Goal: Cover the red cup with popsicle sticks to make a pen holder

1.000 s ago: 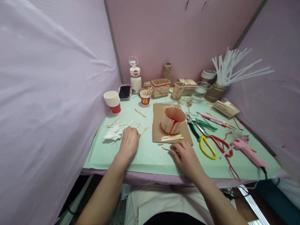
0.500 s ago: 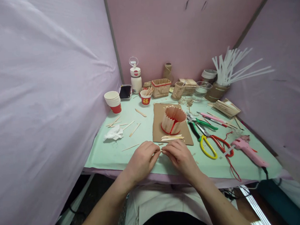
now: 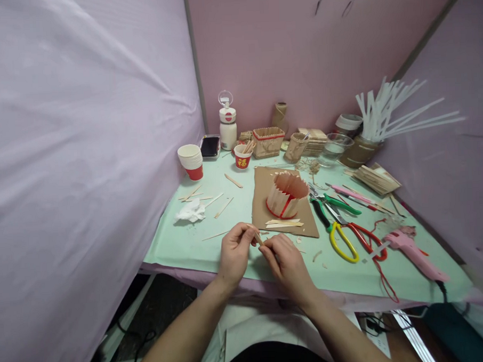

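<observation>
Near the table's front edge, my left hand (image 3: 235,251) and my right hand (image 3: 285,259) pinch a short, thin wooden stick (image 3: 259,238) between them, its ends hidden by the fingers. Just beyond them lies a brown cardboard sheet (image 3: 262,201). On it stands a round holder (image 3: 282,200) of upright wooden strips, with a red band around its base and a red line inside. Flat wooden strips (image 3: 284,223) lie on the cardboard in front of the holder. Small wood scraps are scattered by my right hand.
To the right are pliers (image 3: 318,212), scissors (image 3: 344,242) and a pink glue gun (image 3: 415,253). At left lie a crumpled tissue (image 3: 190,210) and loose sticks; paper cups (image 3: 191,162), a bottle (image 3: 228,132) and a wooden box (image 3: 268,143) stand behind.
The camera view has shifted, moving the table items rightward in the picture. My left hand has turned more upright, and the stick between my hands is now tilted and more visible.
</observation>
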The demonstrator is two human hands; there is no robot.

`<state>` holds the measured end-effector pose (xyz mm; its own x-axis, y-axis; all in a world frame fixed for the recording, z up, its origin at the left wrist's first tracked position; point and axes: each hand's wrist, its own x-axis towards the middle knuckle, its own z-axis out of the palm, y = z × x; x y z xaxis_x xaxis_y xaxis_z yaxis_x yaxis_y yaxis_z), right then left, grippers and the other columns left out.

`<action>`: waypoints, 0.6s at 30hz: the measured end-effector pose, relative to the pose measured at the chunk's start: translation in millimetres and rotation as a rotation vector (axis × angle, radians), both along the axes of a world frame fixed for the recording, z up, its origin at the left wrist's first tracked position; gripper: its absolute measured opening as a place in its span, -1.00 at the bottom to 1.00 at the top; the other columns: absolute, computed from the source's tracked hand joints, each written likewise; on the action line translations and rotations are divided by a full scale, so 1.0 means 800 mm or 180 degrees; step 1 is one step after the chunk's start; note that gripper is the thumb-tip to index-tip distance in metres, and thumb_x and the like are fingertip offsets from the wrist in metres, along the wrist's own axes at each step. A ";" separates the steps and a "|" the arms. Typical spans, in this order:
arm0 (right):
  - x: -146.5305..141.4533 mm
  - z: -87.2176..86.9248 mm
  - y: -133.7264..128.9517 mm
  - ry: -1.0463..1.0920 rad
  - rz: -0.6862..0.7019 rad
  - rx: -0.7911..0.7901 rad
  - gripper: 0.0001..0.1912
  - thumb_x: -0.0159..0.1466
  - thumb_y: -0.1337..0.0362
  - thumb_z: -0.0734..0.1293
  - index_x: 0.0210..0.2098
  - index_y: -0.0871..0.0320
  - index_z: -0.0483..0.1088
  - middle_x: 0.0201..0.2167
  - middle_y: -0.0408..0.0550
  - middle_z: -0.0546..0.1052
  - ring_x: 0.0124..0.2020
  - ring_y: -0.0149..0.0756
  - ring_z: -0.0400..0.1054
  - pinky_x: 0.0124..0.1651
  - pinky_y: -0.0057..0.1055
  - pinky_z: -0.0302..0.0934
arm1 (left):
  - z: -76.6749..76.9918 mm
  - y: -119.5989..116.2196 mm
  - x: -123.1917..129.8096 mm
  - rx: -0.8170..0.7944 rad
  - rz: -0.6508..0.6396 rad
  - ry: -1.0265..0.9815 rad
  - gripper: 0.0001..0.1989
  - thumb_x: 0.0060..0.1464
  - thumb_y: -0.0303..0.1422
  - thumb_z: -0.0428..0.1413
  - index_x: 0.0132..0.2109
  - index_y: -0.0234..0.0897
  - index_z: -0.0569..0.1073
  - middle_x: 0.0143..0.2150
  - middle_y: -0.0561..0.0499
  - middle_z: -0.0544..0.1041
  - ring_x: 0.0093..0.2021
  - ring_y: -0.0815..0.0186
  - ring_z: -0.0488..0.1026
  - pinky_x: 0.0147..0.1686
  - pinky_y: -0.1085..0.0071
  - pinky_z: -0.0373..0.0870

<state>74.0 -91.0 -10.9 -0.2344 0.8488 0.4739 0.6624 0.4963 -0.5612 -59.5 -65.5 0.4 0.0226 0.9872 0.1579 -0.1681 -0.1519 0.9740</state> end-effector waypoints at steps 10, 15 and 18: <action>-0.011 -0.007 -0.005 0.0157 -0.0056 -0.0233 -0.79 0.37 0.26 0.14 -0.39 0.10 0.27 -0.46 -0.10 0.40 -0.38 -0.29 0.28 -0.31 -0.38 0.15 | -0.012 0.009 0.001 -0.0338 0.0108 -0.0141 -0.67 0.16 -0.16 0.00 -0.44 -0.29 0.38 -0.55 0.10 0.30 -0.50 0.43 0.22 -0.43 0.48 0.22; -0.003 -0.008 -0.001 0.0303 -0.0295 -0.0123 -0.81 0.36 0.26 0.15 -0.37 0.11 0.29 -0.46 -0.11 0.41 -0.37 -0.31 0.29 -0.31 -0.39 0.16 | -0.001 0.011 0.013 -0.0319 -0.0202 -0.0170 -0.83 0.07 -0.27 0.11 -0.34 -0.31 0.41 -0.48 0.09 0.38 -0.47 0.45 0.28 -0.42 0.50 0.25; 0.003 -0.009 0.003 0.0301 -0.0429 0.0002 -0.82 0.35 0.25 0.16 -0.36 0.11 0.31 -0.45 -0.11 0.41 -0.38 -0.31 0.30 -0.32 -0.39 0.16 | 0.008 0.019 0.011 -0.0178 -0.0504 0.0067 -0.87 0.02 -0.33 0.14 -0.32 -0.30 0.38 -0.40 0.07 0.41 -0.43 0.43 0.32 -0.39 0.48 0.28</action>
<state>76.7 -88.3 -18.3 -0.0727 0.8692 0.4891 0.6672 0.4069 -0.6239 -51.1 -50.7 7.0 0.1814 0.9782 0.1007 -0.1650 -0.0707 0.9838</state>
